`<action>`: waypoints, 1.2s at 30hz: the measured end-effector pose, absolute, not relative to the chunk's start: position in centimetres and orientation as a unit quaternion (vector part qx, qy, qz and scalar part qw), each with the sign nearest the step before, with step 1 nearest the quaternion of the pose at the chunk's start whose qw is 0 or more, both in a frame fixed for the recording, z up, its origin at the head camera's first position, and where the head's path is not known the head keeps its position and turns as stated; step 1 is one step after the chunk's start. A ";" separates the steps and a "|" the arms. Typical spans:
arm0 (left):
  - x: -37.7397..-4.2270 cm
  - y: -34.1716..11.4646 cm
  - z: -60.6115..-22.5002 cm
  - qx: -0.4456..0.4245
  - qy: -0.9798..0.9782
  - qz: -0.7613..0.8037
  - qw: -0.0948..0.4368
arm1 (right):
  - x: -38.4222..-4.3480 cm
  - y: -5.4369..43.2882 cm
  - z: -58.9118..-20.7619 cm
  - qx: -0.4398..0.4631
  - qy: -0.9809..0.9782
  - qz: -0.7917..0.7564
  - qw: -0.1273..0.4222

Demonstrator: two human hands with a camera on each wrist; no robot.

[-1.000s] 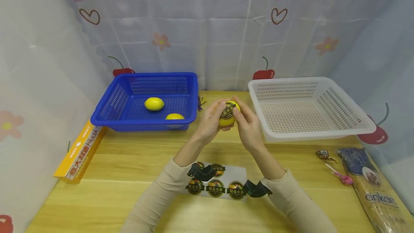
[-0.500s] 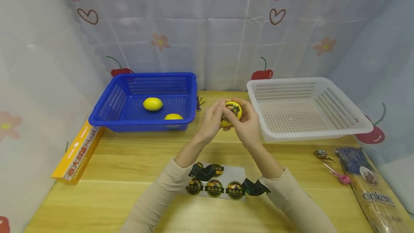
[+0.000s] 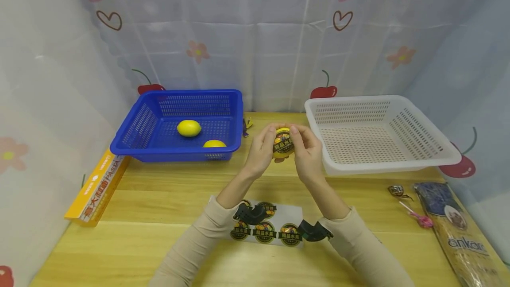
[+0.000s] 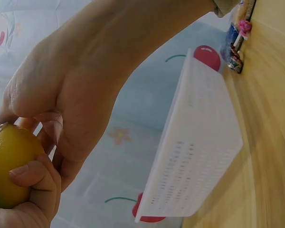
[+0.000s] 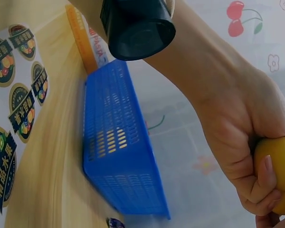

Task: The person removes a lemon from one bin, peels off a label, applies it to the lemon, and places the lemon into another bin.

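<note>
Between both hands, above the table, a lemon (image 3: 283,143) is held up with a round dark fruit sticker (image 3: 283,141) on the side facing the head camera. My left hand (image 3: 260,147) grips it from the left, thumb at the sticker's edge. From the other side my right hand (image 3: 308,149) grips it too, its thumb at the sticker's upper right. In the left wrist view the lemon (image 4: 12,161) shows curled fingers under it. The right wrist view has the lemon (image 5: 280,166) at its right edge. Below the forearms lies a sheet of stickers (image 3: 283,211).
A blue basket (image 3: 175,150) with two lemons stands at the back left, a white basket (image 3: 382,167) at the back right. An orange pasta box (image 3: 95,189) lies far left. A pasta bag (image 3: 458,234), a pink lollipop (image 3: 424,221) and a dark wrapped candy (image 3: 396,190) lie right.
The lemon has turned slightly in the hands, so the sticker faces the head camera more squarely. The right thumb has moved off the sticker's middle to its upper right edge.
</note>
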State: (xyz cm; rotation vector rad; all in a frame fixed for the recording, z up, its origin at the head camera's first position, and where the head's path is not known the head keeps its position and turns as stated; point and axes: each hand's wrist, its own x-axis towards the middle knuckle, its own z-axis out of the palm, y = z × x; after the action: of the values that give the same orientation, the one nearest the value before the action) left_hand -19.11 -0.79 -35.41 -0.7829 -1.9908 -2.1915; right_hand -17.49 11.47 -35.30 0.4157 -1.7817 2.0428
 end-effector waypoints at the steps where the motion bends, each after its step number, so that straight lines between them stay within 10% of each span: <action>1: -19.1 -0.8 -35.4 -0.253 -0.646 -0.719 0.035 | -17.6 11.5 -35.4 0.146 -0.632 0.734 0.202; 23: -19.7 -1.8 -34.5 -0.257 -0.725 -0.638 -0.017 | -18.6 13.6 -35.0 0.051 -0.696 0.710 0.087; 36: -20.5 -2.5 -33.9 -0.189 -0.697 -0.686 -0.085 | -20.2 16.3 -33.1 0.293 -0.820 0.491 0.030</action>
State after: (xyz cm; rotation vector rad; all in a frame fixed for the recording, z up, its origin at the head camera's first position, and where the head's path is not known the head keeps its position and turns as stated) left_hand -20.48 -2.54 -33.94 -0.6274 -2.3188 -2.2806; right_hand -20.19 16.32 -33.09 0.9041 -2.5275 1.5136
